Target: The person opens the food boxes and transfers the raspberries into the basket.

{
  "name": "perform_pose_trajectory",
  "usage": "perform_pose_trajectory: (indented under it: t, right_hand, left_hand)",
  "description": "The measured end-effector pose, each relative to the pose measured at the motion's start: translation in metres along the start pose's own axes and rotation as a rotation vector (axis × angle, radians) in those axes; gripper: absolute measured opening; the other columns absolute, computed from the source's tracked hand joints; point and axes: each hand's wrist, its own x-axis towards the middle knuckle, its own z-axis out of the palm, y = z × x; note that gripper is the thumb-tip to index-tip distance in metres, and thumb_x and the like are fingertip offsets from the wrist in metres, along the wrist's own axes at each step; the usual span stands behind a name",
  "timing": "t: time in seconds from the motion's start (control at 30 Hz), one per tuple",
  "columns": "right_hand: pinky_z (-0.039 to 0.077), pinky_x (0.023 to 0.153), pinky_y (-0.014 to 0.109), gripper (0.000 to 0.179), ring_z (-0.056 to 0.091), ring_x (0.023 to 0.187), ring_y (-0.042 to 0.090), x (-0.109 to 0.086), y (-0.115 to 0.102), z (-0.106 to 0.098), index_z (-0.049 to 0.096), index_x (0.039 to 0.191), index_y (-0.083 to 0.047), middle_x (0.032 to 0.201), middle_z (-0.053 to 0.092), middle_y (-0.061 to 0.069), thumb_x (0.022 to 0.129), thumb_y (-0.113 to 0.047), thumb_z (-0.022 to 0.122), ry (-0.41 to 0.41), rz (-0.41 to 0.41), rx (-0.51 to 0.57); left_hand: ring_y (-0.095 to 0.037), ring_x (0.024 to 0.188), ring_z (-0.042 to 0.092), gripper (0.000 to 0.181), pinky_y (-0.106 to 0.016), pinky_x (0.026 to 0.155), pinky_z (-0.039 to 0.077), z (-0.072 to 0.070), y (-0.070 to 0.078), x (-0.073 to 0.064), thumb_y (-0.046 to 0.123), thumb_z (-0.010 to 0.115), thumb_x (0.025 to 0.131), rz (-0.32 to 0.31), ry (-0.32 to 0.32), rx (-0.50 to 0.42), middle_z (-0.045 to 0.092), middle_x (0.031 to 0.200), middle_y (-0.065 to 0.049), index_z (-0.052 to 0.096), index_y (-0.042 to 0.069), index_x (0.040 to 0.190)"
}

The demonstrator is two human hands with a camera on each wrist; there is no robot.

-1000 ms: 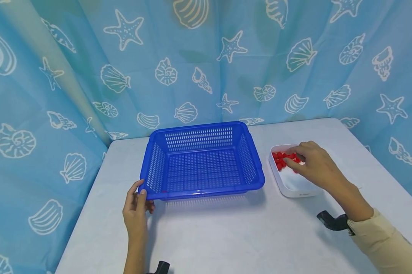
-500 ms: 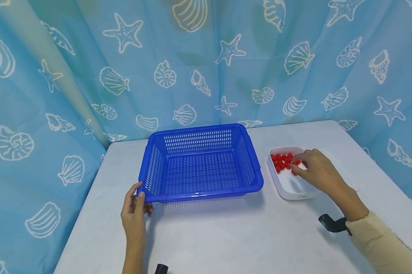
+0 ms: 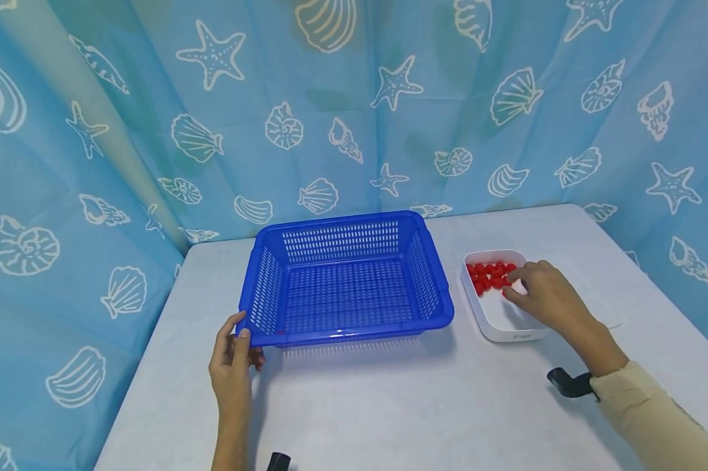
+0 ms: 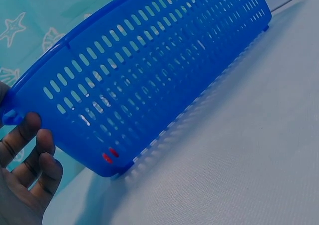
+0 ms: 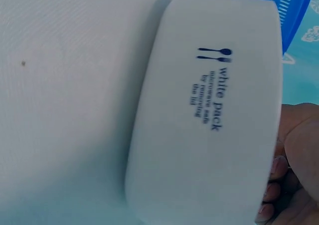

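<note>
My left hand [image 3: 231,366] grips the front left corner of a blue plastic basket [image 3: 345,337], thumb on the rim and other fingers below it. Through that corner's slots in the left wrist view, a small red piece [image 4: 107,157] shows inside the basket. On the right, my right hand [image 3: 545,294] reaches over a white plastic food container [image 3: 501,333] holding several small red rounded pieces [image 3: 488,278]. Thumb and index finger are bent with a gap between them, close to the red pieces. In the right wrist view the container wall hides most of the fingertips.
A white cloth covers the table [image 3: 366,405]. Blue curtains [image 3: 342,85] with white shell and starfish prints hang behind and to the left. The basket and the container stand side by side with a narrow strip of table between them.
My right hand has shifted slightly right over the container, uncovering more red pieces. The left hand keeps its hold on the basket corner. The head view has tilted a little.
</note>
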Motion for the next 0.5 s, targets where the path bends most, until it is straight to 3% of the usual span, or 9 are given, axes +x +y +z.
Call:
perform_pose_trajectory:
  t: [0.2, 0.5]
  right_hand:
    - [0.052, 0.066, 0.044, 0.046, 0.052, 0.090, 0.034, 0.004, 0.002, 0.005, 0.062, 0.108, 0.003, 0.097, 0.059, 0.019, 0.072, -0.019, 0.078, 0.013, -0.012, -0.045]
    - [0.051, 0.069, 0.046, 0.044, 0.053, 0.089, 0.036, 0.003, 0.001, 0.010, 0.064, 0.103, 0.004, 0.096, 0.059, 0.021, 0.070, -0.019, 0.079, 0.009, -0.022, -0.113]
  left_hand:
    - [-0.024, 0.060, 0.055, 0.035, -0.028, 0.049, 0.046, -0.003, -0.020, 0.006, 0.030, 0.046, 0.097, -0.012, 0.005, -0.014, 0.054, 0.081, -0.017, 0.049, 0.020, 0.131]
    - [-0.022, 0.060, 0.054, 0.035, -0.026, 0.049, 0.046, -0.002, -0.023, 0.006, 0.034, 0.047, 0.096, -0.015, 0.010, -0.011, 0.053, 0.081, -0.014, 0.050, 0.024, 0.129]
